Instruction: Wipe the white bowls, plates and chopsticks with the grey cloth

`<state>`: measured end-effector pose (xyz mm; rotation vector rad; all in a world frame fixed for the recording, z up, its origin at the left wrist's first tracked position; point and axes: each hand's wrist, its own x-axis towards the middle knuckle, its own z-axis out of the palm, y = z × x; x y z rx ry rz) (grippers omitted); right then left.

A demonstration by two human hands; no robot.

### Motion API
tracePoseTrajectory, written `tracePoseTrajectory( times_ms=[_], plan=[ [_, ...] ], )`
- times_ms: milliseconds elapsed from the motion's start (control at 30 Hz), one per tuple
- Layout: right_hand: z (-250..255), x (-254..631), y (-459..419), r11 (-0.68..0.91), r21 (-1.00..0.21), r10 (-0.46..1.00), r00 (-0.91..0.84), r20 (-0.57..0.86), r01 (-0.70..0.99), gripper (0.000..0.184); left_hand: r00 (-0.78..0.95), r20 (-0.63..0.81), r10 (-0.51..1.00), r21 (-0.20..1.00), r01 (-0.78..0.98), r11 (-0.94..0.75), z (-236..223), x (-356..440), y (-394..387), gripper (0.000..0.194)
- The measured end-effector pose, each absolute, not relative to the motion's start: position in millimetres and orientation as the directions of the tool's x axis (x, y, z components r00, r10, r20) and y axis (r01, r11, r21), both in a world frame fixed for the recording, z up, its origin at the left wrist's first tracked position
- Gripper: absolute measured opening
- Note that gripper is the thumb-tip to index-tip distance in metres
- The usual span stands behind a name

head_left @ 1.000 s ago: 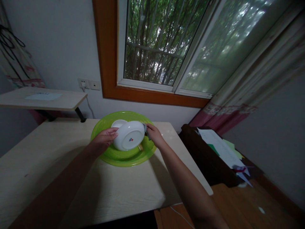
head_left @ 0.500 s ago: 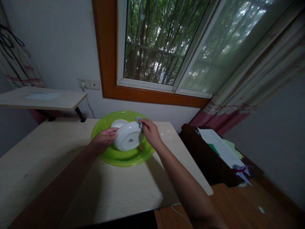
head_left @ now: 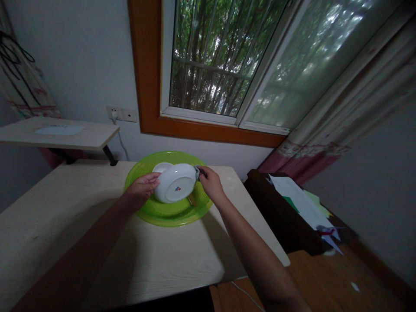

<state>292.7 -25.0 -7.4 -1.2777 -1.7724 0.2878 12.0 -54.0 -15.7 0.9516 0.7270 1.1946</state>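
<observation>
In the head view, a white plate [head_left: 175, 184] is held up just below the middle of the frame, tilted so that its underside, with a small red and blue mark, faces the camera. The left hand [head_left: 141, 190], left of the plate, pinches its left edge: the thumb lies on the near side, and the other fingers are close together, their tips partly hidden. The right hand [head_left: 212, 184], right of the plate, pinches a grey cloth [head_left: 197, 172] against the plate's right edge; how its farther fingers are set cannot be told.

Behind and below the plate, a round green basin [head_left: 175, 224] sits on the pale table [head_left: 169, 260] that fills the lower left and lower middle of the frame. Inside it, a white bowl [head_left: 161, 166] shows just above the plate's upper left edge, and a small brown thing [head_left: 191, 199], too small to make out, shows by the plate's lower right.

At the left edge of the frame, a raised shelf [head_left: 22, 132] carries a sheet of paper [head_left: 60, 129]. A wall socket [head_left: 114, 113] with a plug in it is at the upper left of the basin. A window [head_left: 214, 56] takes up the top middle, a curtain [head_left: 341, 112] hangs at the upper right, and papers [head_left: 299, 201] lie on dark furniture [head_left: 282, 212] at the lower right.
</observation>
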Motion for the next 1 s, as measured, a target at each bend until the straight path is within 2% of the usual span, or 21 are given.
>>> tracePoseTrajectory(
  times_ms=[233, 333, 633, 1000],
  plan=[
    [3, 285, -36, 0.576, -0.546, 0.772, -0.186, 0.607, 0.609, 0.061, 0.225, 0.013, 0.974, 0.905, -0.418, 0.084, -13, 13, -54, 0.031],
    [3, 284, -37, 0.594, -0.504, 0.763, -0.24, 0.6, 0.627, 0.06, 0.218, 0.006, 0.976, 0.907, -0.411, 0.087, -10, 15, -54, 0.032],
    [-5, 290, -34, 0.577, -0.489, 0.765, -0.222, 0.605, 0.654, 0.057, 0.233, -0.011, 0.972, 0.91, -0.401, 0.106, -9, 15, -55, 0.039],
    [1, 281, -36, 0.586, -0.446, 0.748, -0.242, 0.618, 0.676, 0.055, 0.223, -0.022, 0.975, 0.901, -0.417, 0.116, -6, 16, -57, 0.033]
  ],
)
